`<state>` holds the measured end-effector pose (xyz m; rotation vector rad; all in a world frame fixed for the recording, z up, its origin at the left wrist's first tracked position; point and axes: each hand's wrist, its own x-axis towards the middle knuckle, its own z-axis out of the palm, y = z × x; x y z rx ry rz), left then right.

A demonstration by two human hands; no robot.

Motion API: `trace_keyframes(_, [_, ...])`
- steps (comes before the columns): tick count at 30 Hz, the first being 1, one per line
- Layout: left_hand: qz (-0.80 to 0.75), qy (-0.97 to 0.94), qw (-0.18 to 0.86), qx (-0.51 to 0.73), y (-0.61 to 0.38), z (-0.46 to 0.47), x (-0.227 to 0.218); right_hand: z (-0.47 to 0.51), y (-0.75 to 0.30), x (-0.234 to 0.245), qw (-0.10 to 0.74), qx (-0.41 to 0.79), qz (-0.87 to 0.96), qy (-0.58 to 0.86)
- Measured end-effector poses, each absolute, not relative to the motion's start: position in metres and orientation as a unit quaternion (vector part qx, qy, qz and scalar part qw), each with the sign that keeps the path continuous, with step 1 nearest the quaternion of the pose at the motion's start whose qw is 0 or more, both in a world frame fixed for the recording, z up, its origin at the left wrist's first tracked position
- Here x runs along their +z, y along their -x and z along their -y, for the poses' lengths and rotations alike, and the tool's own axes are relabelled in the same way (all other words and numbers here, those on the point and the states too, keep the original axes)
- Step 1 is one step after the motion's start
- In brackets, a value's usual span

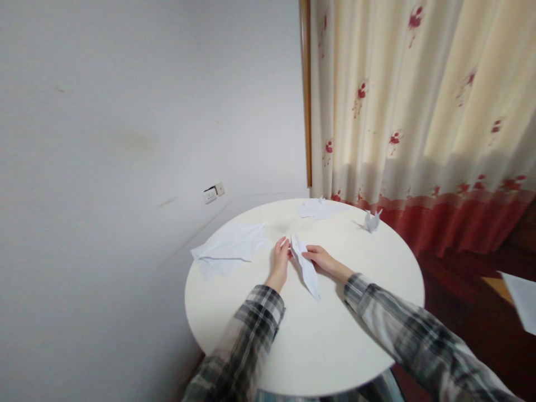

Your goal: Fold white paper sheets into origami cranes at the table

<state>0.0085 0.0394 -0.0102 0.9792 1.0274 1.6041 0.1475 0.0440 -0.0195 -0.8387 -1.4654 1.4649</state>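
Observation:
A folded piece of white paper point(305, 269), long and narrow with a pointed near end, stands slanted over the middle of the round table. My left hand point(280, 261) is at its upper left edge, fingers curled and closed against the paper. On the other side my right hand point(321, 257) pinches the paper's right edge, its thumb and fingers partly hidden. Farther right on the tabletop sits a small folded paper figure point(372, 221) with upright points.
The white round table point(326, 352) stands close to a pale wall point(125, 167) with a socket point(210, 194). Loose white sheets point(230, 242) lie at the left, and more paper point(320, 209) at the far edge. A flowered curtain point(419, 111) hangs behind.

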Motion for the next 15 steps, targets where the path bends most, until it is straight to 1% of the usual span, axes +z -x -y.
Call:
trace_keyframes(4, [-0.396, -0.458, 0.509, 0.612, -0.012, -0.036, -0.007, -0.045, -0.146, -0.019, 0.503, 0.586, 0.549, 0.320])
trace_keyframes(8, [-0.393, -0.518, 0.513, 0.561, -0.016, -0.035, -0.006, -0.051, -0.149, -0.021, 0.542, 0.545, 0.536, 0.349])
trace_keyframes(15, [-0.404, -0.527, 0.498, 0.557, -0.017, -0.035, -0.006, -0.059, -0.152, -0.027, 0.595, 0.435, 0.534, 0.413])
